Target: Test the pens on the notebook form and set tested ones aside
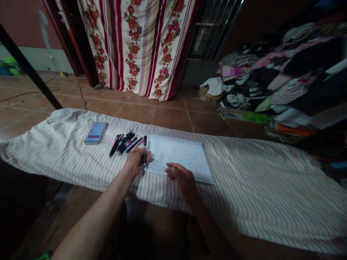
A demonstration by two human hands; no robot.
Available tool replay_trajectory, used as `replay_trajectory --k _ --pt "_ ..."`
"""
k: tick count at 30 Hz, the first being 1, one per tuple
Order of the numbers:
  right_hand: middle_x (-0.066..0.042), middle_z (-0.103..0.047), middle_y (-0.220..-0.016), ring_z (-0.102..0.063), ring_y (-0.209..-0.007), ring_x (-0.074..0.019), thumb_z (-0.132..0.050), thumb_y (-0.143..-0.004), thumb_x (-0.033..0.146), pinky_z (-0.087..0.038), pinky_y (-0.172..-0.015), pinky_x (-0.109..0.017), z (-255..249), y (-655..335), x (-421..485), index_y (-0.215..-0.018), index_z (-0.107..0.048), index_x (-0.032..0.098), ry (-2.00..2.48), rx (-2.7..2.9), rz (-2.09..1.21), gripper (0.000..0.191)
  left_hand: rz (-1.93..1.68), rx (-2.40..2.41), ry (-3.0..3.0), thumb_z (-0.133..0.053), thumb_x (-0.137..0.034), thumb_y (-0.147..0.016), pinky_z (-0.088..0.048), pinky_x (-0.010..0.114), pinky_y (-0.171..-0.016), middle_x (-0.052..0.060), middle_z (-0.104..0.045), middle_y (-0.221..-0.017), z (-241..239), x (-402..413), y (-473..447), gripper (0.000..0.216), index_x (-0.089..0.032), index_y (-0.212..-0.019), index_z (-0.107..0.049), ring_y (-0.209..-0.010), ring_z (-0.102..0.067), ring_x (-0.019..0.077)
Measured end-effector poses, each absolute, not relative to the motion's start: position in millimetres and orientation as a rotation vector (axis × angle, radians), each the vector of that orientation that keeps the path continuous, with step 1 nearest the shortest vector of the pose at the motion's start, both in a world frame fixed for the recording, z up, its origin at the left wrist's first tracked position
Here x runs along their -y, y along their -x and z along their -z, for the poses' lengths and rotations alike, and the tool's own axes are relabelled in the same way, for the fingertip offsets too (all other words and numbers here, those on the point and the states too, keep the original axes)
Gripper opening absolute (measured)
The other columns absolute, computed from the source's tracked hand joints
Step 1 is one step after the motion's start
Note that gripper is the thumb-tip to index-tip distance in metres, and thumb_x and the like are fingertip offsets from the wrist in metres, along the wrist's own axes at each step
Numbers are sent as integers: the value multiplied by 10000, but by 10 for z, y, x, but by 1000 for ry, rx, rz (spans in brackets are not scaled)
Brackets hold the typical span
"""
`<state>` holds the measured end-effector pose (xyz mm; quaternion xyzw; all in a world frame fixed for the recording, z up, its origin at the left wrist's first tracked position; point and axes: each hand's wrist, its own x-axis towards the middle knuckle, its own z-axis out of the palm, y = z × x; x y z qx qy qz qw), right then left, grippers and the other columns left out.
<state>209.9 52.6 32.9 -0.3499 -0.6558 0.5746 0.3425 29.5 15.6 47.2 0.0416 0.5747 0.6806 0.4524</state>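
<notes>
A black pen (145, 142) stands roughly upright in the view, held between the thumb and fingers of my left hand (136, 157) at the notebook's left edge. Just beyond that hand lies a loose bunch of pens (123, 143), mostly black with some pink and purple ones. The spiral notebook (184, 153) is open flat to a page with faint writing, its coil on the right side. Over the lower part of the page hovers my right hand (181, 176), its fingers loosely bent and partly apart, with nothing visible in them.
A striped cloth (257, 184) covers the long surface. On its left part lies a blurred blue box-like object (95, 133). Behind are a tiled floor (168, 115), a flowered curtain (135, 47) and a heap of clothes (284, 68). A dark pole (29, 65) slants at left.
</notes>
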Motion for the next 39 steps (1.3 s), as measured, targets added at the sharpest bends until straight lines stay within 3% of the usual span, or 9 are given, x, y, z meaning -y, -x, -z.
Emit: replay_trajectory --k 9,18,24,34,39 --pt "-42 -676 -716 -584 -572 -119 -569 -722 371 -460 -506 -243 -618 -1954 -450 -868 -642 158 960 1654 -1667 269 -1699 -1017 162 -443 -27 -850 -557 179 -604 44 -602 -655 -566 -234 -456 182 -102 -728 -554 -585 -626 91" --pt "-37 -660 -690 -599 -547 -123 -577 -710 442 -469 -475 -235 -269 -1911 -527 -860 -607 161 1023 1541 -1681 321 -1830 -948 109 -429 -43 -853 -554 330 -803 85 -655 -837 -513 -150 -528 164 -123 -798 -562 -847 -661 172" --pt "-34 -663 -696 -625 -565 -131 -579 -719 463 -515 -511 -256 -212 -1858 -621 -927 -589 163 998 1467 -1757 365 -1858 -914 24 -410 -52 -863 -533 391 -845 97 -664 -933 -536 -157 -584 159 -132 -815 -539 -936 -651 203" --pt "-16 -653 -637 -598 -525 -121 -656 -650 412 -492 -503 -255 -294 -1969 -700 -787 -580 161 974 1304 -1684 296 -1799 -797 -82 -479 -58 -822 -493 356 -908 121 -671 -1025 -449 -178 -835 134 -155 -899 -530 -1024 -623 203" --pt "-6 -645 -624 -573 -530 -100 -706 -621 423 -467 -526 -237 -350 -2036 -748 -766 -607 152 939 1163 -1692 323 -1791 -835 -68 -459 -19 -811 -506 321 -883 106 -689 -904 -424 -93 -944 174 -136 -915 -536 -886 -670 171"
